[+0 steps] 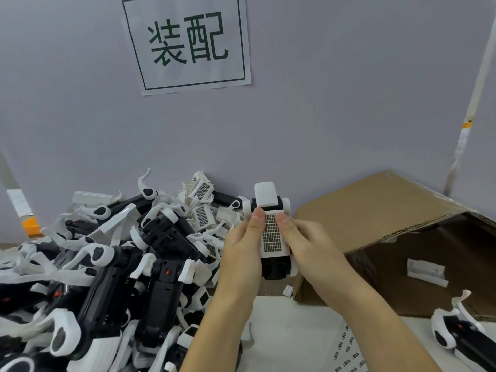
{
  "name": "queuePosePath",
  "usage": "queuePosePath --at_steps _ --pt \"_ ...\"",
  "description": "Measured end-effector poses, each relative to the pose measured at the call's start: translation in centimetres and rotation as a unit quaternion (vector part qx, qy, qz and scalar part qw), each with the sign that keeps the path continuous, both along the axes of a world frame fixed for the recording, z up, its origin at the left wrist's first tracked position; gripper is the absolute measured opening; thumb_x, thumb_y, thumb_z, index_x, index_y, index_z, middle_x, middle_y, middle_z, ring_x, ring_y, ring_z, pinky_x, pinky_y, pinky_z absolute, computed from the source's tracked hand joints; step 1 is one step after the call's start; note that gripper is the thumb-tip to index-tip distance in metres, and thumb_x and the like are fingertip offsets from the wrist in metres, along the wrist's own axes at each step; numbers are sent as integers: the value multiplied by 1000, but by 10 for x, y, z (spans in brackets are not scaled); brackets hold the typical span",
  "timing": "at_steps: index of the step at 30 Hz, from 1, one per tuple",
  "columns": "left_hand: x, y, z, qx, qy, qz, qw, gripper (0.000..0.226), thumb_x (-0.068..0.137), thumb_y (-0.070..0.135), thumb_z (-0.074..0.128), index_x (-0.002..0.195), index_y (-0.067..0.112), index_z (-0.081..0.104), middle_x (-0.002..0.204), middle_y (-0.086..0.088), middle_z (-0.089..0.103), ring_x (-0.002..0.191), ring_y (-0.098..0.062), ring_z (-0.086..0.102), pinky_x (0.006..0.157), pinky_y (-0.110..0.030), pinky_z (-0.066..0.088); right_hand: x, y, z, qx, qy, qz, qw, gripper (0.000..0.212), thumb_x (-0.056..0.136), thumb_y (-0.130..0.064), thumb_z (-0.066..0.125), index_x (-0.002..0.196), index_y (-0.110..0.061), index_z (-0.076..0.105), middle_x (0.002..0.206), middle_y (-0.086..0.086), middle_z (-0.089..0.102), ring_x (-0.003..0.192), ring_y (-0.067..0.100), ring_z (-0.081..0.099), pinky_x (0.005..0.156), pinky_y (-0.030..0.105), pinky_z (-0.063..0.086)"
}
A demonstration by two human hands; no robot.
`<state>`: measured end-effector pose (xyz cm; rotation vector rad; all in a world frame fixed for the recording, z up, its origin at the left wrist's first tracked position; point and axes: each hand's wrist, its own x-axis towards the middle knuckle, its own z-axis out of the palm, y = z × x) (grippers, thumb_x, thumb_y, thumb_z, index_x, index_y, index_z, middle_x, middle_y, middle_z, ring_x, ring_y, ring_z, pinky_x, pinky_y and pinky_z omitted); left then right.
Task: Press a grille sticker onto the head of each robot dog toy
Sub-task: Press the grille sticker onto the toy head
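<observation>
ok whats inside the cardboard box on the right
The cardboard box holds one small white plastic part on its dark floor; the flap hides the rest.

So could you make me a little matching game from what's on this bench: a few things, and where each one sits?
Things:
1. grille sticker
2. pile of toy dogs
3. cardboard box
4. paper sign

Places:
A. on the wall
B. lying at the right
C. heaped at the left
D. between both thumbs, on the held toy

Pairs: 1-D, 2-C, 3-B, 4-A
</observation>
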<state>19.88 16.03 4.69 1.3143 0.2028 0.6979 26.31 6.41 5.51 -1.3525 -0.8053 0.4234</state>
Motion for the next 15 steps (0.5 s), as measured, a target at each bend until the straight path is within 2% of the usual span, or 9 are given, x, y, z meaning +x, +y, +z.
queuePosePath --at_steps 5,10,12,15 --pt "-2 -2 2 -9 -15 -5 1000 48 83 53 56 107 17 78 102 -10 78 96 -27 75 81 -44 62 2 -7 5 17 3 13 1000 44 90 -49 52 101 -15 77 97 2 79 93 15 76 71 24 59" --pt "-2 -3 2 -16 -7 -13 1000 47 81 51 58 107 18 77 102 -13 77 96 -32 74 77 -49 62 2 -5 6 28 42 24 998 34 101 -39 50 103 -20 78 101 3 79 99 17 75 84 34 62" --pt "-1 -3 1 -8 -12 -9 1000 41 80 51 58 100 21 79 98 -11 78 92 -30 75 74 -46 63 -2 -3 6 43 52 23 997 35 99 -41 51 104 -19 78 100 3 79 98 16 75 78 28 62" --pt "-2 -4 1 7 -25 -12 1000 34 81 49 56 94 27 79 92 -2 79 86 -19 77 66 -34 63 -7 0 7 61 63 7 996 44 88 -50 54 100 -16 78 95 5 79 92 18 76 68 22 59"
